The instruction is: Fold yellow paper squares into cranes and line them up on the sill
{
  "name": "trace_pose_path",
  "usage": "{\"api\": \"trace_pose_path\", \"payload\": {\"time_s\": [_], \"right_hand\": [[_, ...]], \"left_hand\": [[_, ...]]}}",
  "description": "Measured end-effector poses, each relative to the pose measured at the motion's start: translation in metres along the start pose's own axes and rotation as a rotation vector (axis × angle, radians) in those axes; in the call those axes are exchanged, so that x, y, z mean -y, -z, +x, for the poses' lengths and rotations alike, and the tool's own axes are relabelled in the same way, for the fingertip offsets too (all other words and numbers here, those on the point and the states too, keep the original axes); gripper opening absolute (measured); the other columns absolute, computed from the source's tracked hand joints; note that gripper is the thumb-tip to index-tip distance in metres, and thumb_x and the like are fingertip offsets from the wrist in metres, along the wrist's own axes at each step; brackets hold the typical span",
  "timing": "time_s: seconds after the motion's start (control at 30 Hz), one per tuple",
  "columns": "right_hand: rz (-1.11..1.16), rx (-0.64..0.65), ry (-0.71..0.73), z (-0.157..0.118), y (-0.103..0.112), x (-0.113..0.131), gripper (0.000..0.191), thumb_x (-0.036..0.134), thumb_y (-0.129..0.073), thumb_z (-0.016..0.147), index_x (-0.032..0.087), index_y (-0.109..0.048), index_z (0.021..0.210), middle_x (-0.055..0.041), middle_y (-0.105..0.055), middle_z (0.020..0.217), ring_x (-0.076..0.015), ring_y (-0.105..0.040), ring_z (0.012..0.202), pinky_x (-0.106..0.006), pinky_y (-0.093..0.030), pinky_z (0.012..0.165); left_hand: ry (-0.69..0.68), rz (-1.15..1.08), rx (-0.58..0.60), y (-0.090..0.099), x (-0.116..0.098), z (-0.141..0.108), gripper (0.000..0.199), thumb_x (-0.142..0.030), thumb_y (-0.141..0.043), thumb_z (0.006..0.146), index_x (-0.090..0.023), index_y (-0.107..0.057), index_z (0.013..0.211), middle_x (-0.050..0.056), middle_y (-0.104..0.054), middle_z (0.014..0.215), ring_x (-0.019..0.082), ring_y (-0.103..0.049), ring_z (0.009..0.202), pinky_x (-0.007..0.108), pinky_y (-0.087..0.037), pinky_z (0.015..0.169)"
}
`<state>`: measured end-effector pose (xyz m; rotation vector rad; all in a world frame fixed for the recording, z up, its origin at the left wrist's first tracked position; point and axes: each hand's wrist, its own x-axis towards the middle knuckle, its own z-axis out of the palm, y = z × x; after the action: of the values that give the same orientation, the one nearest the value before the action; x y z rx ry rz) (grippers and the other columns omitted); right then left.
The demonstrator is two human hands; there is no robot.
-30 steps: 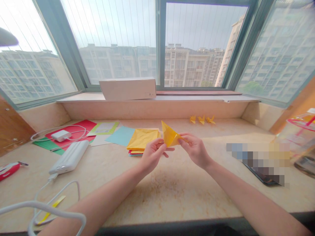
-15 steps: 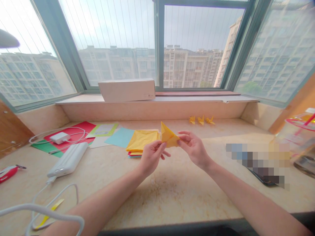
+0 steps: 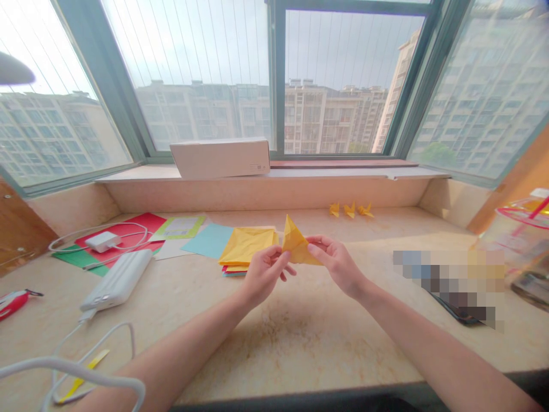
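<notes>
A folded piece of yellow paper (image 3: pixel 295 243) with a pointed top is held up above the counter between both hands. My left hand (image 3: pixel 266 273) pinches its lower left edge between thumb and finger, the other fingers loosely curled. On the right side, my right hand (image 3: pixel 335 263) grips the paper with thumb and fingers. Just left of the held paper lies a stack of yellow paper (image 3: pixel 247 246), with red and blue sheets under it. Three small folded yellow birds (image 3: pixel 349 210) stand in a row at the back of the counter.
Coloured sheets (image 3: pixel 210 240) lie back left, beside a white charger (image 3: pixel 103 241) and a power bank (image 3: pixel 118 280) with cables. A red cutter (image 3: pixel 15 302) is far left. A white box (image 3: pixel 221 158) sits on the sill. A pixelated dark object (image 3: pixel 454 294) and clear container (image 3: pixel 518 234) stand right.
The yellow paper has turned slightly, and its tip has shifted right. More of its lower right part shows below my right fingers, which have changed their hold a little.
</notes>
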<state>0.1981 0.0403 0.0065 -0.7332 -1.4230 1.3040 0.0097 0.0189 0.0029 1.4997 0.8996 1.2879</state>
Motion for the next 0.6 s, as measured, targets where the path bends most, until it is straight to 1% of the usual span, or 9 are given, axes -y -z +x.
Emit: {"api": "trace_pose_path", "payload": {"time_s": [0.1, 0.17, 0.2, 0.27, 0.37, 0.43, 0.53, 0.6], "right_hand": [[0.067, 0.098, -0.073, -0.001, 0.0, 0.003, 0.051, 0.042, -0.067, 0.085, 0.021, -0.056, 0.13, -0.0085, -0.076, 0.103, -0.0228, -0.072, 0.092, -0.039, -0.055, 0.086], [0.075, 0.136, -0.074, -0.002, -0.001, 0.005, 0.055, 0.041, -0.064, 0.087, 0.022, -0.051, 0.137, -0.0088, -0.075, 0.105, -0.0235, -0.072, 0.094, -0.041, -0.054, 0.088], [0.064, 0.154, -0.058, -0.003, -0.002, 0.006, 0.052, 0.041, -0.063, 0.088, 0.023, -0.053, 0.136, -0.0086, -0.075, 0.107, -0.0235, -0.071, 0.095, -0.042, -0.053, 0.09], [0.022, 0.203, -0.017, -0.004, -0.005, 0.006, 0.042, 0.042, -0.062, 0.089, 0.023, -0.063, 0.127, -0.0077, -0.075, 0.109, -0.0235, -0.07, 0.098, -0.043, -0.053, 0.091], [-0.048, 0.251, -0.005, -0.006, -0.01, 0.001, 0.035, 0.044, -0.063, 0.088, 0.025, -0.07, 0.116, -0.0058, -0.076, 0.103, -0.0237, -0.071, 0.095, -0.044, -0.053, 0.089], [-0.074, 0.232, -0.021, -0.007, -0.013, -0.004, 0.036, 0.043, -0.067, 0.085, 0.025, -0.071, 0.115, -0.0049, -0.077, 0.097, -0.0233, -0.071, 0.092, -0.044, -0.054, 0.088], [-0.092, 0.196, -0.037, -0.008, -0.014, -0.009, 0.037, 0.042, -0.072, 0.081, 0.023, -0.072, 0.114, -0.0048, -0.077, 0.091, -0.0218, -0.071, 0.088, -0.042, -0.054, 0.087], [-0.129, 0.189, -0.047, -0.008, -0.013, -0.01, 0.037, 0.043, -0.072, 0.081, 0.022, -0.072, 0.112, -0.0053, -0.077, 0.089, -0.0216, -0.071, 0.086, -0.04, -0.054, 0.085]], "left_hand": [[0.004, 0.017, -0.012, 0.002, 0.001, 0.002, 0.032, -0.046, -0.064, 0.085, -0.014, -0.063, 0.082, 0.002, -0.062, 0.07, 0.014, -0.067, 0.06, 0.018, -0.045, 0.045], [0.01, 0.051, -0.029, 0.003, 0.002, 0.004, 0.033, -0.046, -0.063, 0.086, -0.014, -0.062, 0.082, 0.002, -0.062, 0.073, 0.014, -0.067, 0.06, 0.018, -0.046, 0.045], [0.012, 0.074, -0.045, 0.003, 0.003, 0.004, 0.033, -0.047, -0.062, 0.086, -0.014, -0.061, 0.084, 0.003, -0.063, 0.076, 0.014, -0.067, 0.061, 0.018, -0.046, 0.044], [0.014, 0.113, -0.103, 0.003, 0.004, 0.005, 0.033, -0.047, -0.064, 0.084, -0.015, -0.058, 0.092, 0.004, -0.063, 0.087, 0.014, -0.066, 0.062, 0.018, -0.046, 0.042], [-0.012, 0.155, -0.206, 0.005, 0.008, 0.005, 0.035, -0.044, -0.068, 0.08, -0.02, -0.053, 0.1, 0.004, -0.061, 0.101, 0.014, -0.066, 0.068, 0.019, -0.048, 0.042], [-0.039, 0.204, -0.233, 0.006, 0.01, 0.004, 0.03, -0.039, -0.069, 0.08, -0.02, -0.054, 0.099, 0.004, -0.062, 0.102, 0.016, -0.067, 0.074, 0.02, -0.05, 0.047], [-0.086, 0.314, -0.212, 0.005, 0.01, 0.004, 0.015, -0.028, -0.064, 0.082, -0.02, -0.058, 0.092, 0.004, -0.064, 0.093, 0.018, -0.066, 0.081, 0.022, -0.051, 0.056], [-0.143, 0.398, -0.197, 0.004, 0.008, 0.003, 0.009, -0.022, -0.062, 0.082, -0.02, -0.061, 0.09, 0.004, -0.064, 0.09, 0.018, -0.064, 0.084, 0.024, -0.052, 0.06]]}}
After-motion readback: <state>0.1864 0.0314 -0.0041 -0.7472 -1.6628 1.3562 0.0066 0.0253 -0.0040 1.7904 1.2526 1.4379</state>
